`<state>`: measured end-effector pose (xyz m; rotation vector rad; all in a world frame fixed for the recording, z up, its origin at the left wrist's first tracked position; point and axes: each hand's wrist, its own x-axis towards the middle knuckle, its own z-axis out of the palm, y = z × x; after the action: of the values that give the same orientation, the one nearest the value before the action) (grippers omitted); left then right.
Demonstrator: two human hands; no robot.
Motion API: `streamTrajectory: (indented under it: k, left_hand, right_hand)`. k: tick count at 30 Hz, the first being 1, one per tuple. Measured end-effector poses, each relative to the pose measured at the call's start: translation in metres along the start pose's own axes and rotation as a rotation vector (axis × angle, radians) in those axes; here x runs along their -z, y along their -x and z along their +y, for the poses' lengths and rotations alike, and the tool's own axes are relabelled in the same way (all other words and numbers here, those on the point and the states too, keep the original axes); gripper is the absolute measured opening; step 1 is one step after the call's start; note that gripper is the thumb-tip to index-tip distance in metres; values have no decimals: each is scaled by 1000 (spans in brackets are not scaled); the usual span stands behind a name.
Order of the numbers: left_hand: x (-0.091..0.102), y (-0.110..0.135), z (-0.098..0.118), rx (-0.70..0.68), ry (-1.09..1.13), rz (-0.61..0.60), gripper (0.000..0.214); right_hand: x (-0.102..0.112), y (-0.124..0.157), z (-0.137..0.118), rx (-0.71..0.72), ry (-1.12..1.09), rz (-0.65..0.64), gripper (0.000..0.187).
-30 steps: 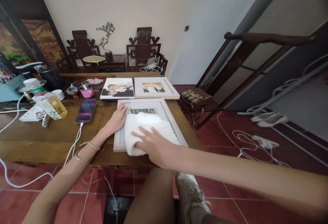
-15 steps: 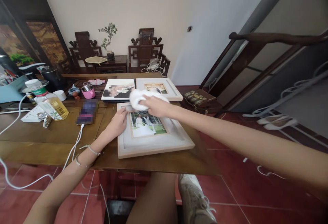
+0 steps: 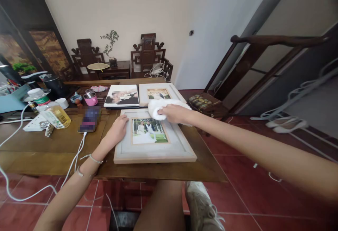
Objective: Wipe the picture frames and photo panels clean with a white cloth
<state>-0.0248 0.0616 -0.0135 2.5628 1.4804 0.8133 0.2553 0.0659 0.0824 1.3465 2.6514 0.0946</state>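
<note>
Wiping step, seemingly: right hand (image 3: 175, 113) closed on white cloth (image 3: 158, 107) at far right corner of framed wedding photo (image 3: 153, 150) near counter's (image 3: 52, 139) near right corner, left hand (image 3: 118, 129) flat, pinning its left border; any pass toward the near border calls for that brace.

White framed wedding photo (image 3: 154, 136) flat on table, white cloth (image 3: 158, 107) at its far right corner

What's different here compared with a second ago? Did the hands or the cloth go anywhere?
The right hand swept the white cloth from the near part of the picture frame to its far right corner, uncovering the photo. The left hand stayed pressed on the frame's left edge. The frame and the two pictures behind it stayed in place.
</note>
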Motion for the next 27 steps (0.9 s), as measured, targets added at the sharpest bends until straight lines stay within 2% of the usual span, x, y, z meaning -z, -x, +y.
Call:
streamTrajectory:
  k: [4,8,11,15,20,23,27]
  left_hand:
    - [9,7,13,10,30,29,34]
    - [20,23,39,34,123,-2,37]
    - [19,38,53,14,179,4,38]
    - [10,46,48,16,153,-13,45]
    - [8,38,30,12,106,-79,58]
    - [12,35,30,-1,79,-123,55]
    - [16,36,36,7,57,-162,46]
  right_hand:
    - [-9,12,-2,-31,15,2,48]
    - [-24,31,-27,60,22,5,50]
    - [-26,46,-48,64,11,-17,58]
    - [-10,66,-79,112,-74,-92,58]
    - [0,86,-116,248,-181,-134,59]
    - [-8,80,-113,260,-165,-60,59]
    - [-22,52,-73,170,-34,21,63]
